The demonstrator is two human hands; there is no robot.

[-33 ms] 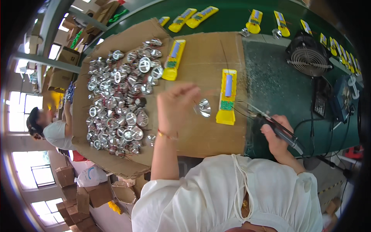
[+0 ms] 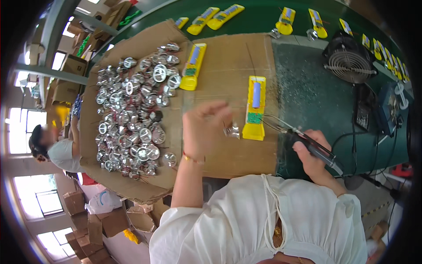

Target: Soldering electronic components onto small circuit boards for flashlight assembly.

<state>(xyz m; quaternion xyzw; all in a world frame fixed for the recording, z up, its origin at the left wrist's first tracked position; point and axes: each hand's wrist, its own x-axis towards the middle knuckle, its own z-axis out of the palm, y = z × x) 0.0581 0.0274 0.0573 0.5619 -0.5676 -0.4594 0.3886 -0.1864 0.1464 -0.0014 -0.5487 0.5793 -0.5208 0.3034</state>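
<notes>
My left hand (image 2: 206, 127) is raised over the cardboard, its fingers smeared by motion but drawn together. At the fingertips is a shiny silver reflector cup (image 2: 232, 131), which appears to be held, though the exact grip is blurred. My right hand (image 2: 313, 154) is closed round a dark soldering iron (image 2: 317, 150), its thin metal end pointing left at a yellow flashlight casing (image 2: 253, 132). This casing lies lengthwise before me, with a purple battery cell (image 2: 256, 96) and a green circuit board (image 2: 254, 117). The iron's end is close to the board; contact cannot be made out.
A pile of silver reflector cups (image 2: 132, 114) covers the cardboard (image 2: 220, 57) at left. Another yellow casing (image 2: 189, 82) lies beside it. More casings (image 2: 285, 22) line the far edge. A round fan (image 2: 349, 66) and a blue box (image 2: 387, 114) stand right. A person (image 2: 63, 152) is far left.
My left hand and the silver reflector cup have moved slightly nearer to me. The view has shifted a little. My right hand keeps the soldering iron at the casing.
</notes>
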